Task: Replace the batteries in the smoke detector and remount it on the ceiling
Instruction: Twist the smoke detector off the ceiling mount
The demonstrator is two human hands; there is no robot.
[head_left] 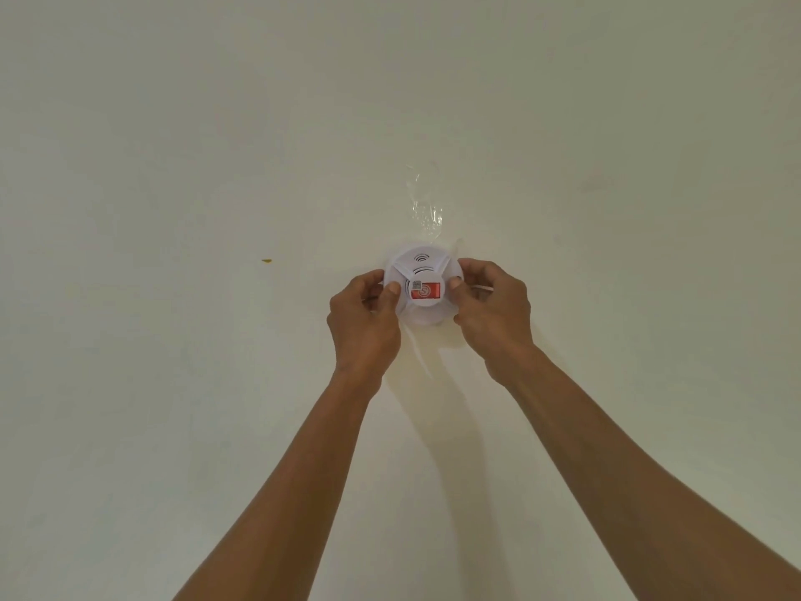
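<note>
Reaching up with both arms to the white round smoke detector [422, 288] against the pale ceiling [216, 145]. Left hand [366, 321] closed on its left rim, thumb across the face. Right hand [494, 308] closed on the right rim, fingertips curled around the edge. Red label [428, 291] facing the camera at centre. Clear tape [427, 210] stuck on the ceiling just beyond the detector. Small yellow speck [266, 261] well off to the left

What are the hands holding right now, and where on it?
Both hands grip the white smoke detector against the ceiling: the left hand on its left rim, the right hand on its right rim.
</note>
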